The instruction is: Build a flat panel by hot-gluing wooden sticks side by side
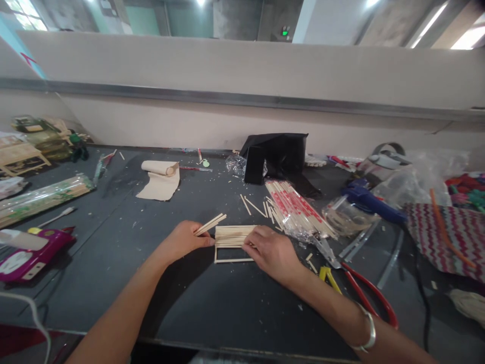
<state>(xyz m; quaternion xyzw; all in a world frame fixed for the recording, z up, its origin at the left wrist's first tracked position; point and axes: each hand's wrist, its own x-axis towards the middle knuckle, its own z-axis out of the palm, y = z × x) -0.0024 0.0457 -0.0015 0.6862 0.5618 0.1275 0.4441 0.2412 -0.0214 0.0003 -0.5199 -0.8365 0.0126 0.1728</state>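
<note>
A small rectangular panel of pale wooden sticks lies flat on the dark table. Its upper part is covered by sticks set side by side; a gap shows above the bottom stick of its frame. My left hand is closed on several loose wooden sticks, which point up to the right, and its fingertips touch the panel's left edge. At the right end, my right hand has its fingers closed on the lowest stick of the covered part. Those fingers hide the panel's right edge.
Right of the panel lie a plastic bag of sticks, loose stick pieces, red-handled scissors and a blue glue gun. A beige cloth roll and a black phone-like slab stand behind. A magenta device sits left.
</note>
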